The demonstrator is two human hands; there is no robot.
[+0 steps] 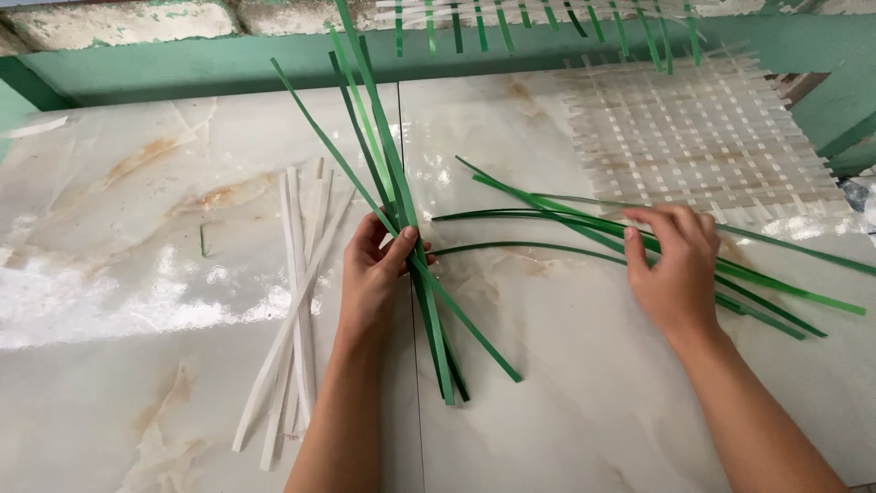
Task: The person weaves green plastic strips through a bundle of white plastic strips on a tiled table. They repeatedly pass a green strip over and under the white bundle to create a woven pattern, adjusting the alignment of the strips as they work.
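My left hand (376, 265) grips a bundle of long green plastic strips (388, 155) near their middle; the strips fan upward toward the wall and their lower ends reach toward me. My right hand (675, 260) rests palm down with fingers bent on several loose green strips (547, 219) lying flat and spread across the marble floor. It touches them at their right part, just below a woven mat.
A pile of white strips (297, 301) lies left of my left hand. A woven mat of translucent white strips (703, 137) with green strips at its far edge lies at the upper right. A green wall base (182, 68) runs along the back.
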